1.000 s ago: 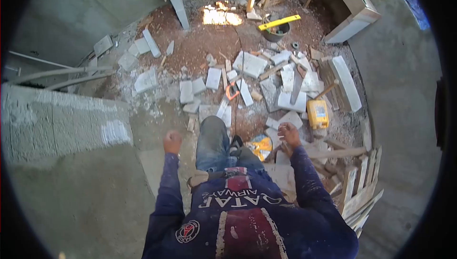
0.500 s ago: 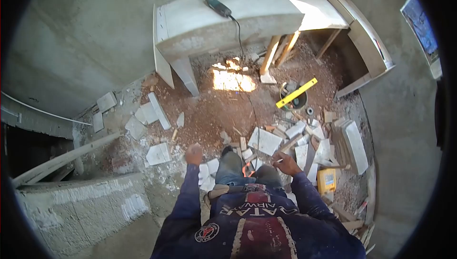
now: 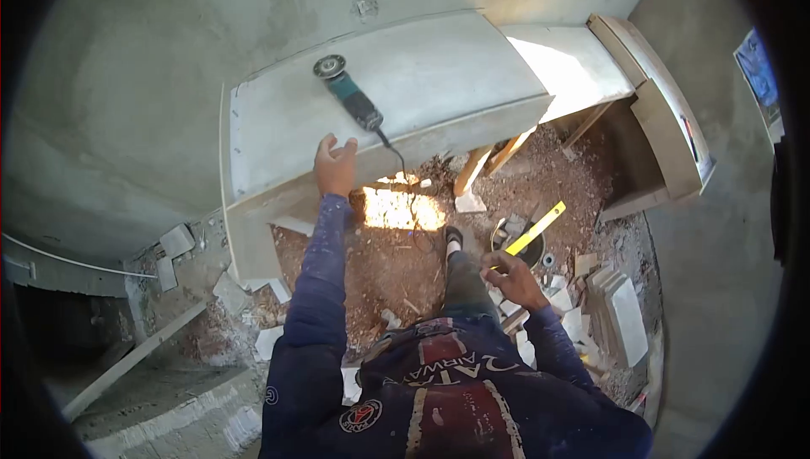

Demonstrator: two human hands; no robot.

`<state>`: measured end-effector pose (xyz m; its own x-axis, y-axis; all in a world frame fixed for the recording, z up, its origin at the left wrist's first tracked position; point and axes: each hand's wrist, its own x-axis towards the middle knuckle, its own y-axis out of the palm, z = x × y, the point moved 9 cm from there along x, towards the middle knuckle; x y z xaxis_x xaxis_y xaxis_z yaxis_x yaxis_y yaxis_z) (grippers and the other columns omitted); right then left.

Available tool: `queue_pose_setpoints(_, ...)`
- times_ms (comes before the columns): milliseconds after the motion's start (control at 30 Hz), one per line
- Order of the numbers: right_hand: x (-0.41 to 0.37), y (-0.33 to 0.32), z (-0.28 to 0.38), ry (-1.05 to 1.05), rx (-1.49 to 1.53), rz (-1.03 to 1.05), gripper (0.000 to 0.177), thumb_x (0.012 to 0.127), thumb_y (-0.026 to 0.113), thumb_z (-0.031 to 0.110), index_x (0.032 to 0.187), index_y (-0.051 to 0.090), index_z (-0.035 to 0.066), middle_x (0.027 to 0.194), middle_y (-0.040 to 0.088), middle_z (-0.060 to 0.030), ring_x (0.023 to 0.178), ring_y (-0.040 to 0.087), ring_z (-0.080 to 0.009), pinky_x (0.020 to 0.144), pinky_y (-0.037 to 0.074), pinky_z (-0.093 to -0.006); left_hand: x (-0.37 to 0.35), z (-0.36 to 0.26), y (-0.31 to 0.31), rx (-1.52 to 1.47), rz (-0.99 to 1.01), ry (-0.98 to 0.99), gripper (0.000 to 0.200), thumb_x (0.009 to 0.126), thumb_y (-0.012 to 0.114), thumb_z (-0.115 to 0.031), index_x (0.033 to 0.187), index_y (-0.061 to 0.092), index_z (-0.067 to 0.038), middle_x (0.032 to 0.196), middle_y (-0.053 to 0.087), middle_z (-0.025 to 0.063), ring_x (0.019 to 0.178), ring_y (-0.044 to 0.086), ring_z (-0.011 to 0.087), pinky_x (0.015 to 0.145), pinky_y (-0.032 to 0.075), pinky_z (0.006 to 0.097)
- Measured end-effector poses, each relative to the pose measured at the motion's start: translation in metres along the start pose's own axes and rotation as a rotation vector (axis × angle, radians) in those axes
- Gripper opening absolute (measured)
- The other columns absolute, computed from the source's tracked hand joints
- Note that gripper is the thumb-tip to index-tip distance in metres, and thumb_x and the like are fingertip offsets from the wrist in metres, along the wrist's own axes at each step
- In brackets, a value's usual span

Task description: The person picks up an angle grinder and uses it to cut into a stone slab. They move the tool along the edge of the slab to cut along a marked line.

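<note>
My left hand [image 3: 335, 169] is at the front edge of the pale countertop [image 3: 422, 62], thumb and forefinger apart, nothing visible in it. Just beyond it an angle grinder [image 3: 353, 98] lies on the slab, disc toward the wall, its dark cord hanging over the edge. My right hand [image 3: 515, 280] is lower right, fingers curled together; whatever they hold is too small to make out. It overlaps the near end of a yellow level [image 3: 537, 229], which rests across a bucket [image 3: 527, 248]; I cannot tell whether they touch.
Wooden props [image 3: 472, 170] stand under the counter. Stacked tiles [image 3: 618, 315] and broken pieces lie at the right on the dirt floor. A long board [image 3: 135, 362] slants at the lower left. One foot [image 3: 454, 238] is forward, near the sunlit patch.
The view has moved closer to the counter. My left hand has gone from above the floor up to the counter edge, its fingers spreading. My right hand has come near the level, and a foot has stepped forward.
</note>
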<state>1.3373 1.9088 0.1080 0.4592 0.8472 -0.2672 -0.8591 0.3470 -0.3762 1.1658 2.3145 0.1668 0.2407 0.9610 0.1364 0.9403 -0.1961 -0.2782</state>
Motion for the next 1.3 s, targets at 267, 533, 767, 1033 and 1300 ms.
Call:
queue_pose_setpoints(267,0.235,-0.065,0.098,-0.235,0.025,0.207,0.03,0.092,0.075,0.02,0.114,0.064,0.002,0.098,0.07,-0.0056,0.089,0.066,-0.0132,0.08,0.053,-0.0301,0.098,0.064,0.084,0.712,-0.026,-0.447,0.113,0.063,0.084,-0.063,0.138,0.043,0.01,0.137,0.054,0.0288,0.123,0.059,0.0392,0.104,0.048,0.0469)
queue_pose_setpoints(533,0.344,-0.017,0.12,0.0,0.502,0.319,0.037,0.098,0.066,0.031,0.114,0.063,-0.002,0.099,0.069,-0.0073,0.088,0.066,-0.0146,0.079,0.055,-0.0325,0.066,0.036,0.112,-0.421,0.212,-0.542,0.045,0.079,0.076,-0.025,0.109,0.059,0.004,0.083,0.067,0.0113,0.07,0.069,0.0229,0.069,0.059,0.0338)
queue_pose_setpoints(767,0.387,0.016,0.141,0.091,1.342,0.386,0.046,0.1,0.059,0.038,0.116,0.056,-0.004,0.105,0.066,-0.0179,0.09,0.07,-0.0255,0.08,0.06,-0.04,0.05,-0.038,0.219,-1.006,0.889,-0.63,0.051,0.088,0.066,-0.031,0.121,0.055,0.006,0.095,0.068,0.0186,0.077,0.07,0.0262,0.071,0.06,0.0376)
queue_pose_setpoints(1033,0.429,-0.112,0.113,0.021,1.218,-0.291,0.041,0.095,0.064,0.032,0.115,0.052,-0.002,0.096,0.063,-0.016,0.085,0.07,-0.0288,0.071,0.061,-0.0424,0.072,-0.041,0.315,-0.329,1.028,-0.49,0.033,0.083,0.076,-0.012,0.108,0.057,-0.002,0.08,0.061,0.0022,0.061,0.06,0.0102,0.048,0.046,0.0248)
queue_pose_setpoints(1300,0.518,-0.181,0.057,0.136,1.24,-0.362,0.053,0.099,0.051,0.051,0.118,0.054,0.001,0.094,0.067,-0.0167,0.075,0.07,-0.0279,0.064,0.06,-0.0424,0.115,-0.032,0.423,-0.394,0.832,-0.501,0.033,0.08,0.078,-0.016,0.104,0.059,-0.005,0.071,0.058,-0.0015,0.049,0.051,0.0052,0.042,0.038,0.0223)
